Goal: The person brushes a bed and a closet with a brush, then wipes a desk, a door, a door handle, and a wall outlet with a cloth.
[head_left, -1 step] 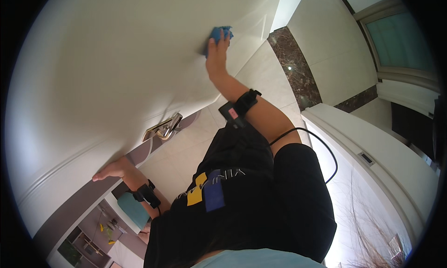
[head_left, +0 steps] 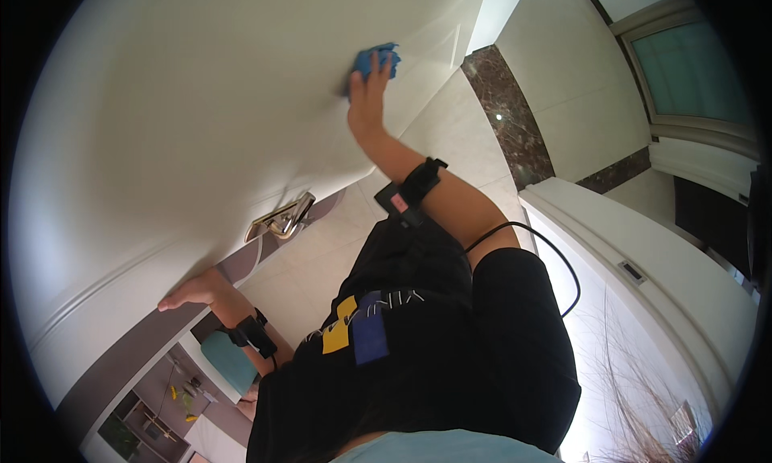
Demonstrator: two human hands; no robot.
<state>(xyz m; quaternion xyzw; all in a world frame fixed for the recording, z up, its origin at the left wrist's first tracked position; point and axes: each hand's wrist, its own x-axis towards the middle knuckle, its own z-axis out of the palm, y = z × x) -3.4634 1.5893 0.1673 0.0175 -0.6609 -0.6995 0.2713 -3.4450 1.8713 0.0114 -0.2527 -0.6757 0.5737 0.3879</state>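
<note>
My right hand point(head_left: 368, 105), fingers spread, on a crumpled blue cloth point(head_left: 364, 62) against a white panelled door point(head_left: 201, 125), my left hand point(head_left: 191, 291) at the door's edge, its finger closure unclear to me, a shiny metal lever handle point(head_left: 283, 222) between them, pale floor tiles point(head_left: 310, 278) beyond.

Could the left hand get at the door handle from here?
Probably yes: the left hand is at the edge of the door, near the door handle, with nothing visible between them.

Rumpled cloth point(head_left: 364, 62), smooth door point(head_left: 201, 101) (satiny), polished metal handle point(head_left: 301, 210)
</note>
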